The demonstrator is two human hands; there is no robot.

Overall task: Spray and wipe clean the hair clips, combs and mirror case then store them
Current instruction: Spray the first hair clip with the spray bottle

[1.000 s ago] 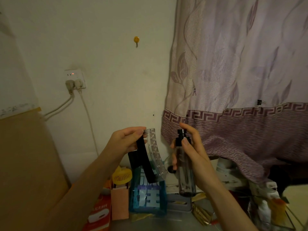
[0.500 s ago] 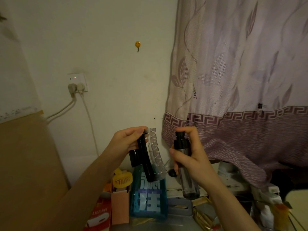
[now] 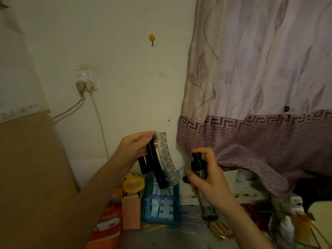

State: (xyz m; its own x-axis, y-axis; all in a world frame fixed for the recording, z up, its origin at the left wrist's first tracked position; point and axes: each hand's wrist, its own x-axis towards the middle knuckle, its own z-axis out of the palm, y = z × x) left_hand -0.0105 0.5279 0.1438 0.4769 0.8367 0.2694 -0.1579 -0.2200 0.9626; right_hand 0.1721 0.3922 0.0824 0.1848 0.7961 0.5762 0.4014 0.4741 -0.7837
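two bare forearms, seemingly no sleeves

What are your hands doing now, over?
Left hand grips clear hair clip and black clips. Right hand holds spray bottle, finger on nozzle. Nothing between.

Curtain (image 3: 260, 87) blocks right; clutter (blue box (image 3: 159, 207)) crowds below.

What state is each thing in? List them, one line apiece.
clear hair clip: held up by the left hand
black hair clips: pinched in the same hand
spray bottle: upright, gripped by the right hand, finger on the pump
wall socket: two plugs in, red light on
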